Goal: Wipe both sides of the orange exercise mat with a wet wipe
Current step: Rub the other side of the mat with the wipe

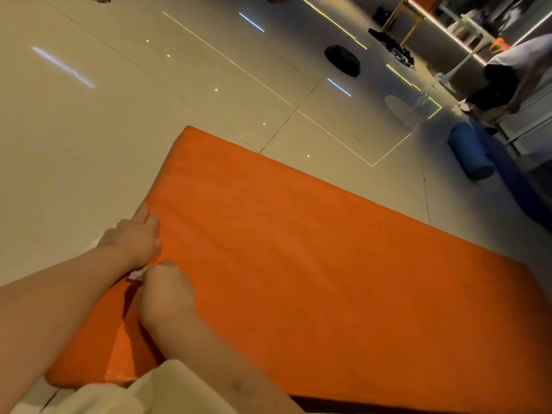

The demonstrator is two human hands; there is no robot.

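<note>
A pale glossy floor (119,130) fills the scene, and on it the orange exercise mat (328,264) lies flat, running from the near right up to a far corner at centre, one broad face turned up. Well apart from it at the far right sits a blue rolled mat (470,155), and farther off a black round object (342,59) rests on the tiles. Both hands work at the mat's near left edge. The left hand (134,237) lies against that edge with its fingers fairly straight and close together, pointing away from the person and pressing the border; whether the thumb hooks underneath I cannot tell. Just nearer, the right hand (167,297) is knuckles up on the mat, its fingers curled round the wet wipe (136,275) — only a small white scrap shows at the thumb side. As for progress, the wipe seems to be on the margin of the upturned face, so this side is in hand rather than finished. The surface shows faint sheen but no clear wet track, so how much of it is covered cannot be read. The underside is out of sight — by my judgement, turning the mat over and wiping that face remains.
</note>
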